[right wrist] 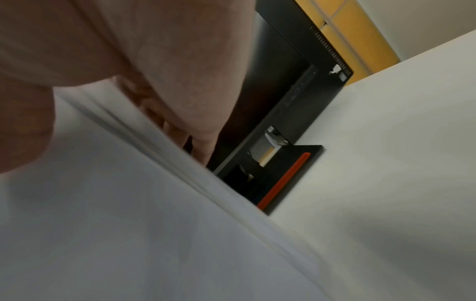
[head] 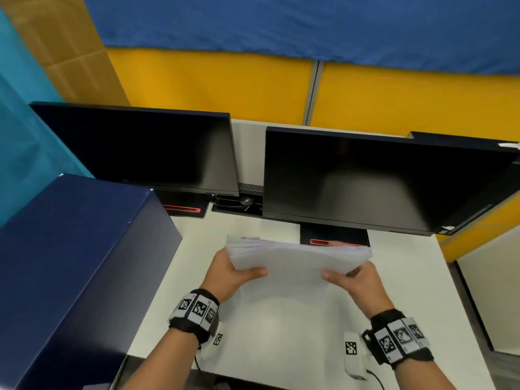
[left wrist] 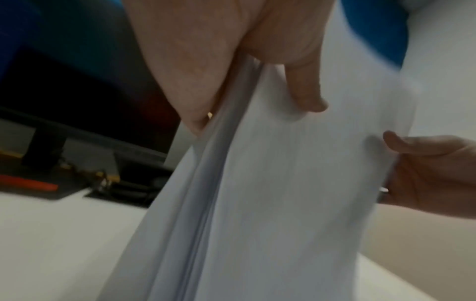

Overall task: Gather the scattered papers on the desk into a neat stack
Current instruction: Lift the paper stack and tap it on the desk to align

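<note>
A stack of white papers [head: 295, 256] is held above the white desk [head: 281, 319], in front of the right monitor's foot. My left hand [head: 233, 270] grips its left end, thumb on top and fingers beneath. My right hand [head: 351, 277] grips the right end the same way. In the left wrist view the stack of papers [left wrist: 270, 183] shows its layered edge, pinched by my left hand [left wrist: 231, 61], with my right hand [left wrist: 425, 169] holding the far side. The right wrist view shows the stack of papers [right wrist: 128, 224] under my right hand [right wrist: 128, 61].
Two dark monitors [head: 146, 150] [head: 380, 181] stand at the back of the desk, each on a black foot with a red stripe [head: 332, 242]. A large dark blue box [head: 70, 263] fills the left side. Yellow partition panels [head: 408, 99] close the back.
</note>
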The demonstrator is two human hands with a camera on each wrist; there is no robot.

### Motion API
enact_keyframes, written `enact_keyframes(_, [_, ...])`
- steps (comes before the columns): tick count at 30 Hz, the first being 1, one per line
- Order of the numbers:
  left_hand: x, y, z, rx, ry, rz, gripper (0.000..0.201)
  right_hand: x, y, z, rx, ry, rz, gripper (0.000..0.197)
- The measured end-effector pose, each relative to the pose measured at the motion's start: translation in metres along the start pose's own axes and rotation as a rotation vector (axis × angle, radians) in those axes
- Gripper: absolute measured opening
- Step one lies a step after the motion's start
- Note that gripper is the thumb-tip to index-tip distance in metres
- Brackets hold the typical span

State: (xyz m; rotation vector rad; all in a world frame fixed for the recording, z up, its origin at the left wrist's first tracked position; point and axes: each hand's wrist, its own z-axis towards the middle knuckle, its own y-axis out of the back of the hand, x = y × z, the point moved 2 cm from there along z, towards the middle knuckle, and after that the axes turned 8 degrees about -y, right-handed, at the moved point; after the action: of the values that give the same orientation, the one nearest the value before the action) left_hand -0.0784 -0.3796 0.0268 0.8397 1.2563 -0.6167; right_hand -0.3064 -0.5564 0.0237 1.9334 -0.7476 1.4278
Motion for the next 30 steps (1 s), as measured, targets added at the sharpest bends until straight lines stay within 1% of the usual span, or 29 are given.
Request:
enact_keyframes(1, [0.005, -0.003, -0.003, 0.002, 0.008, 0.029, 0.047, -0.006, -0.004, 0.000, -0.006, -0.030, -0.027, 0.041])
enact_keyframes(2, [0.008, -0.006, -0.006, -0.011, 0.010, 0.048, 0.044, -0.010, -0.008, 0.001, -0.035, -0.017, -0.059, 0.038])
enact_keyframes(4, [0.007, -0.008, -0.005, -0.051, 0.004, 0.047, 0.042, -0.009, -0.013, 0.000, -0.097, 0.026, -0.086, 0.042])
enact_keyframes(5, [0.007, -0.008, -0.003, -0.079, -0.006, 0.028, 0.042, -0.006, -0.014, -0.001, -0.124, 0.041, -0.059, 0.043])
enact_keyframes(7, [0.004, -0.006, -0.002, -0.115, -0.016, -0.003, 0.044, -0.006, -0.011, -0.001, -0.160, 0.071, -0.028, 0.040])
enact_keyframes(8, [0.004, -0.006, -0.001, -0.120, -0.009, -0.005, 0.044, -0.007, -0.011, -0.001, -0.164, 0.066, -0.038, 0.037])
enact_keyframes(10, [0.005, -0.009, 0.000, -0.135, 0.036, -0.005, 0.047, -0.011, -0.012, -0.002, -0.144, -0.010, -0.040, 0.030])
enact_keyframes(11, [0.004, -0.010, -0.001, -0.154, 0.060, -0.010, 0.050, -0.012, -0.012, -0.003, -0.139, -0.052, -0.022, 0.031])
enact_keyframes(12, [0.001, -0.011, -0.002, -0.178, 0.056, -0.025, 0.055, -0.009, -0.013, -0.005, -0.142, -0.055, 0.014, 0.034])
enact_keyframes(14, [-0.015, -0.012, -0.003, -0.254, -0.017, -0.073, 0.061, 0.004, -0.012, -0.010, -0.176, 0.012, 0.128, 0.041])
enact_keyframes(16, [-0.037, -0.015, -0.006, -0.343, -0.101, -0.144, 0.052, 0.022, -0.013, -0.014, -0.211, 0.107, 0.246, 0.041])
enact_keyframes(17, [-0.046, -0.018, -0.006, -0.399, -0.107, -0.159, 0.045, 0.030, -0.015, -0.017, -0.239, 0.141, 0.268, 0.038])
enact_keyframes(19, [-0.059, -0.024, -0.003, -0.532, -0.049, -0.116, 0.029, 0.044, -0.021, -0.016, -0.318, 0.144, 0.262, 0.035])
enact_keyframes(20, [-0.062, -0.026, -0.001, -0.577, -0.020, -0.083, 0.022, 0.048, -0.024, -0.014, -0.360, 0.127, 0.252, 0.033])
enact_keyframes(21, [-0.064, -0.027, 0.001, -0.594, 0.003, -0.069, 0.017, 0.051, -0.025, -0.012, -0.400, 0.104, 0.239, 0.028])
enact_keyframes(23, [-0.065, -0.027, 0.003, -0.578, -0.013, -0.084, 0.010, 0.052, -0.025, -0.008, -0.442, 0.094, 0.237, 0.021])
enact_keyframes(25, [-0.065, -0.025, 0.003, -0.530, -0.052, -0.086, 0.008, 0.055, -0.025, -0.006, -0.446, 0.128, 0.232, 0.018])
enact_keyframes(28, [-0.066, -0.025, 0.005, -0.479, -0.049, 0.000, 0.010, 0.057, -0.025, -0.003, -0.432, 0.150, 0.179, 0.008])
enact_keyframes(29, [-0.068, -0.026, 0.006, -0.486, -0.051, 0.020, 0.012, 0.058, -0.024, -0.001, -0.451, 0.146, 0.175, 0.007])
enact_keyframes(30, [-0.068, -0.024, 0.006, -0.485, -0.065, 0.014, 0.019, 0.057, -0.023, 0.000, -0.460, 0.147, 0.184, 0.010])
